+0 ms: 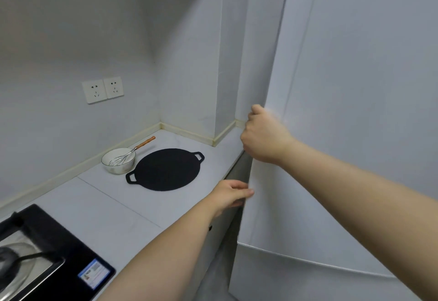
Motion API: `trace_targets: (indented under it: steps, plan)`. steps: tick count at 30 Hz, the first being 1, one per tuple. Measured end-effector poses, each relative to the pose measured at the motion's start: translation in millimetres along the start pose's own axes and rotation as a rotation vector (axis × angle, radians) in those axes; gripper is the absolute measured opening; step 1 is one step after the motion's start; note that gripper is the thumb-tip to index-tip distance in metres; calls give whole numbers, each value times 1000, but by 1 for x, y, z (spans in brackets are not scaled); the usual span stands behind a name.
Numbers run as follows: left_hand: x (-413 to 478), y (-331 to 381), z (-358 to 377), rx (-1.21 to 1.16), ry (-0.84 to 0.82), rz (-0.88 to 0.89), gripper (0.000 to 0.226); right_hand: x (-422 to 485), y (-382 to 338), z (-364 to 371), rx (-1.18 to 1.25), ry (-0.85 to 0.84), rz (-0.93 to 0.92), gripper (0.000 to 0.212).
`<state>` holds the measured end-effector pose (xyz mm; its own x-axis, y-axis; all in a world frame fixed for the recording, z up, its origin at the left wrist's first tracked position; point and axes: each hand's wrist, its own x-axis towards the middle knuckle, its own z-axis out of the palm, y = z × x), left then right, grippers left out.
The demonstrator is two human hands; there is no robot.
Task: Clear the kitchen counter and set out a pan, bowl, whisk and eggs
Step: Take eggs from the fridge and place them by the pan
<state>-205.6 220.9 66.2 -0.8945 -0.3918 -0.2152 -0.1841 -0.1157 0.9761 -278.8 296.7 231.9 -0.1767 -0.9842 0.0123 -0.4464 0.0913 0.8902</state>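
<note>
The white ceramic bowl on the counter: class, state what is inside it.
Inside the white ceramic bowl rests a metal wire whisk, its wooden handle sticking out over the rim. Its wires hide part of the bowl's bottom; no egg is visible there.

Two bare forearms, left hand point(231, 193) and right hand point(264, 136) ungloved, ringless

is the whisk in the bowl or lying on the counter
In the bowl. The whisk has its wire head down inside, and its wooden handle leans out over the rim toward the back wall.
</note>
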Motion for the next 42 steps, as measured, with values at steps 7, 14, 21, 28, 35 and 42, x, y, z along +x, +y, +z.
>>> trace_targets:
  steps: [7,14,21,28,35,42]
  plan:
    - [-86,-15,-42,247,43,55,14,-51,-45,-75,179,-133,197,29]
    - [-136,-16,-60,269,67,92,13,-86,-100,-98,223,-527,308,28]
    - [-153,-5,-71,216,151,128,19,-77,-104,-102,176,-741,368,32]
    - [-133,13,-77,209,157,164,19,-63,-103,-61,496,-565,723,35]
    - [-56,28,-56,201,90,200,19,-34,-104,12,706,-461,979,41]
    - [33,53,-30,265,-1,257,18,-16,-77,89,1041,-364,1426,54]
